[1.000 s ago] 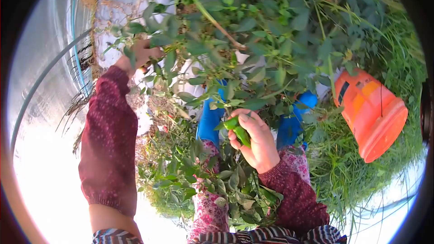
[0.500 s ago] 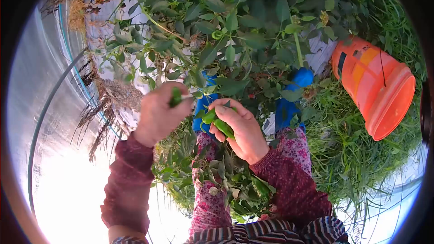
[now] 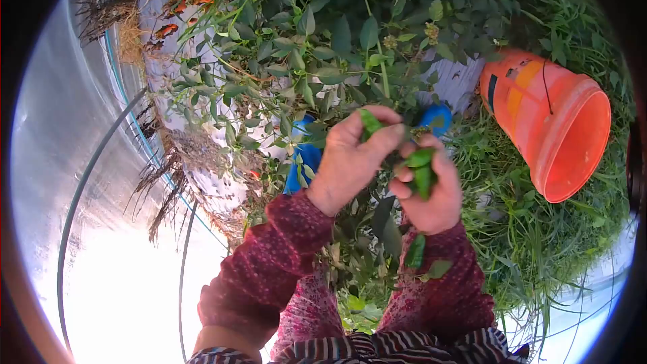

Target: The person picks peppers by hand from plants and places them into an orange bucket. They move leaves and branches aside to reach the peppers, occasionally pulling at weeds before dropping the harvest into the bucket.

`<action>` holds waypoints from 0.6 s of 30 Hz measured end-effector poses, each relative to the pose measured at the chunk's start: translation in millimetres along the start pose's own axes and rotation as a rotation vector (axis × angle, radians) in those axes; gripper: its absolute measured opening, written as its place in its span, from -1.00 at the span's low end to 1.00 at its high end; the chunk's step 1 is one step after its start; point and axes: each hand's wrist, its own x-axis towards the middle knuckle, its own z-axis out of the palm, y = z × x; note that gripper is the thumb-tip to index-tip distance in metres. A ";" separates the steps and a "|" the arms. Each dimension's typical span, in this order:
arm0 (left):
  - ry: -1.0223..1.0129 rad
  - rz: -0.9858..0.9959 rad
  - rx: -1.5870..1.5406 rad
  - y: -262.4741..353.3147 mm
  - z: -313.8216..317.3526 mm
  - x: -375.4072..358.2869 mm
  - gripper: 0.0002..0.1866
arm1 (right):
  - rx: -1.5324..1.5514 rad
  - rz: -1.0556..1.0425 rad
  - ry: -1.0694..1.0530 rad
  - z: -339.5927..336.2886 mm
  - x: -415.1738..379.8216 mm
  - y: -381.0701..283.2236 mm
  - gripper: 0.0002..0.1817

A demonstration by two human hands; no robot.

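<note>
Bringing left hand (image 3: 355, 152), grip curled round green pepper (image 3: 368, 121), nearer bucket (image 3: 522, 111) than before, just beside right hand (image 3: 439, 199), likewise curled round peppers (image 3: 422, 178); drawing handfuls together.

It looked like a greenhouse or growing tunnel: a sheer plastic wall (image 3: 77, 108) with a curved pipe (image 3: 76, 195) stood on the left, leafy plants (image 3: 330, 34) grew over pale ground sheeting (image 3: 451, 77), long grass (image 3: 532, 243) filled the right, and freshly green peppers (image 3: 423, 178) marked it as cropland.
</note>
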 end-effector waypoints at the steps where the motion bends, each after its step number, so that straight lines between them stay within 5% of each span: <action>1: -0.059 0.025 -0.078 7.3 31.7 -2.9 -0.85 | 0.027 -0.069 -0.010 -2.0 -15.6 -27.2 -0.75; 3: -0.195 -0.043 -0.150 12.5 101.9 -8.8 -0.78 | 0.037 -0.219 -0.136 -8.6 -51.5 -87.1 -0.73; 5: -0.322 0.338 0.456 16.4 161.7 -3.9 -0.64 | -0.147 -0.574 0.246 -13.2 -87.3 -138.5 -0.68; 7: -0.310 0.487 0.351 -2.7 228.7 -6.9 -0.50 | -0.213 -0.495 0.122 -26.1 -117.4 -198.2 -0.59; 10: -0.289 0.408 0.342 -22.3 291.9 -3.1 -0.50 | -0.223 -0.483 0.188 -80.9 -135.0 -262.7 -0.56; 13: -0.372 0.499 0.437 -27.8 286.4 11.4 -0.51 | -0.235 -0.468 0.312 -113.7 -132.8 -290.1 -0.52; 14: -0.384 0.583 0.441 -25.6 264.8 21.0 -0.54 | -0.181 -0.564 0.495 -112.7 -129.0 -284.9 -0.54; 18: -0.099 0.468 0.812 5.6 150.2 34.2 -0.84 | -0.105 -0.569 0.286 -113.6 -110.5 -256.1 -0.64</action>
